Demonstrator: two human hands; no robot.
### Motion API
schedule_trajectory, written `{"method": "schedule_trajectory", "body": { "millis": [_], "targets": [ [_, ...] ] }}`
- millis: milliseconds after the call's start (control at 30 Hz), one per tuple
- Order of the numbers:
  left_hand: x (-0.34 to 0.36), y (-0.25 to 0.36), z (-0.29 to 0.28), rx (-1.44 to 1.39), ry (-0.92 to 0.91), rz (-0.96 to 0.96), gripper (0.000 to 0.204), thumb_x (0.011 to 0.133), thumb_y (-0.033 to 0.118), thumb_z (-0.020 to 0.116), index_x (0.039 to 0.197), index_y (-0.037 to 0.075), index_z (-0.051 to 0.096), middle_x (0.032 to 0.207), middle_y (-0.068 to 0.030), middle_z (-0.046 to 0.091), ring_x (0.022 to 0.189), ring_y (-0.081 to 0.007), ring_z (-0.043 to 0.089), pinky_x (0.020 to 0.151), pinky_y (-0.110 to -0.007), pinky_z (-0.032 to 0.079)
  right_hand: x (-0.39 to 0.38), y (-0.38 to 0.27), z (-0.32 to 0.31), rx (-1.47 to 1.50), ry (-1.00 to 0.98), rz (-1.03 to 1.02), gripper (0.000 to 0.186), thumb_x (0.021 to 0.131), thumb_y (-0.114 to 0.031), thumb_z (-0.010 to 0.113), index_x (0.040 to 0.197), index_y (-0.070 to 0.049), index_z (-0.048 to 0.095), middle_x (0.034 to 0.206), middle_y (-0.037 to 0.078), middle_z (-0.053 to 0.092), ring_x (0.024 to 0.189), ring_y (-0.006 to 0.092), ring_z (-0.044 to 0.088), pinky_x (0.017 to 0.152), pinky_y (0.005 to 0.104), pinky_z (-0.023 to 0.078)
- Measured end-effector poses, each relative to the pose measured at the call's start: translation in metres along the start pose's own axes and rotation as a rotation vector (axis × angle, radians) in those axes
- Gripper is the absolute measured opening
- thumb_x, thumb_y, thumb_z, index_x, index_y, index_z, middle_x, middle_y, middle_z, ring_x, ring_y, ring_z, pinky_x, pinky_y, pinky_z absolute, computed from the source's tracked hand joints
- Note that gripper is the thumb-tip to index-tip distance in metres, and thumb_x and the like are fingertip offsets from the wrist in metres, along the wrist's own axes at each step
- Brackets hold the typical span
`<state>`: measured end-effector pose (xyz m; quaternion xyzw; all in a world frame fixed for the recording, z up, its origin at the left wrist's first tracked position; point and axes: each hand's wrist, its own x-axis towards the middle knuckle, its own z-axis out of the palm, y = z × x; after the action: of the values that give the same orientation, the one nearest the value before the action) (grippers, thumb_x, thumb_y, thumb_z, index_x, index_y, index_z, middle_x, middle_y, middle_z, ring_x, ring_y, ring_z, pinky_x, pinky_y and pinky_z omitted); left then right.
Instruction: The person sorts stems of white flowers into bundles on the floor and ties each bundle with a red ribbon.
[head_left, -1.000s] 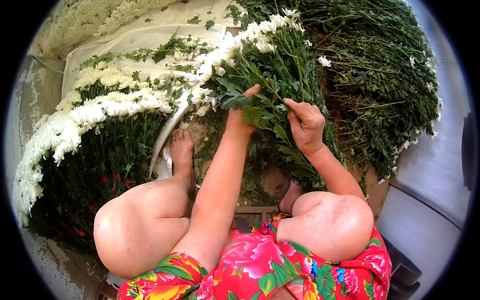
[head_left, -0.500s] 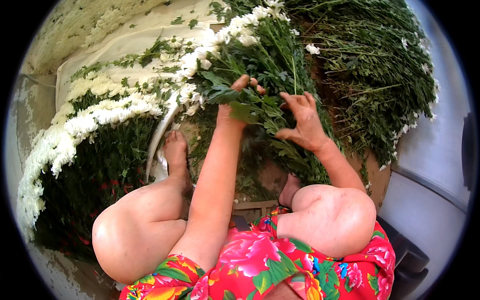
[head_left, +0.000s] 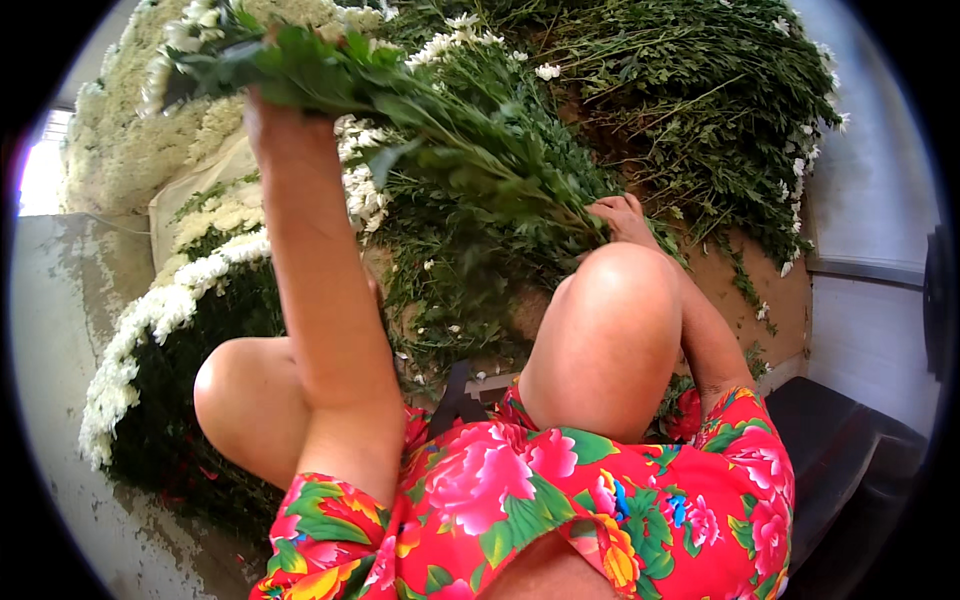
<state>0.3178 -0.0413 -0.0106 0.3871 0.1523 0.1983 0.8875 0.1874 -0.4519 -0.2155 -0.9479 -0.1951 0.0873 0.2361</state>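
Note:
A long bunch of white chrysanthemums (head_left: 450, 125) lies slantwise in the air across the upper middle, held between my two hands. Its white heads (head_left: 185, 45) point to the upper left and the leafy stems run down to the right. My left hand (head_left: 285, 112) is closed around the stems below the heads; leaves hide most of its fingers. My right hand (head_left: 622, 212) grips the lower stem ends just beyond my right knee, which covers part of it. More loose chrysanthemums (head_left: 440, 235) lie beneath the bunch on the ground.
A large pile of leafy stems (head_left: 680, 120) stands at the upper right, against a pale wall panel (head_left: 865, 200). Stacked white chrysanthemums (head_left: 115, 385) curve along the left side. A bigger white flower heap (head_left: 140, 150) rises behind. At lower right is a black seat-like object (head_left: 840, 440).
My left hand has moved up and left, lifting the bunch from the pile. My right hand, open before, is now on the stem ends. My right knee has shifted, and the view has tilted.

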Motion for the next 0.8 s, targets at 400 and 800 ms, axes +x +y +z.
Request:
{"method": "schedule_trajectory", "body": {
  "millis": [400,800],
  "targets": [
    [-0.035,0.226,0.129,0.209,-0.6,0.392,0.028,0.1,0.031,0.067,0.114,0.008,0.06,0.09,-0.0054,0.057,0.077,-0.0183,0.057,0.071,-0.037,0.049,-0.046,0.018,0.027,-0.199,0.252,-0.099,0.037,0.093,-0.039,0.053,0.107,-0.011,0.072,0.112,0.011,0.07,0.122,0.0355,0.054,0.111,0.0577,0.031],
    [-0.129,0.322,0.156,0.417,-1.166,0.459,0.032,0.099,0.032,0.068,0.118,0.008,0.059,0.084,-0.0022,0.051,0.07,-0.0148,0.051,0.067,-0.033,0.043,-0.111,-0.041,-0.065,-0.025,0.463,0.156,0.042,0.075,-0.023,0.078,0.112,-0.006,0.071,0.108,0.014,0.071,0.108,0.0345,0.06,0.104,0.0464,0.04]
  ]
}}
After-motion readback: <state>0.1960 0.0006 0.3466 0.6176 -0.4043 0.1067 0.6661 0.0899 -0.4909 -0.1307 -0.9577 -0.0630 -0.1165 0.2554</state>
